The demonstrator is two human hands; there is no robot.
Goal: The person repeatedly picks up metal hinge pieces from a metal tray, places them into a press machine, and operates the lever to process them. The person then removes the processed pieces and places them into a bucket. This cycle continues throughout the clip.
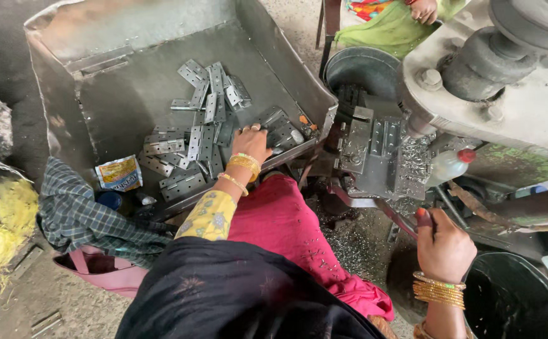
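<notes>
Left hand (251, 143): reaches into the sheet-metal tray (129, 94), fingers curled over the grey hinge plates (189, 147); whether its grip pinches one cannot be told. Right hand (443, 248): grip closed round the press lever (406, 220). Advice: lift one plate only, seat it squarely on the die block (365, 147), clear fingers first.
</notes>
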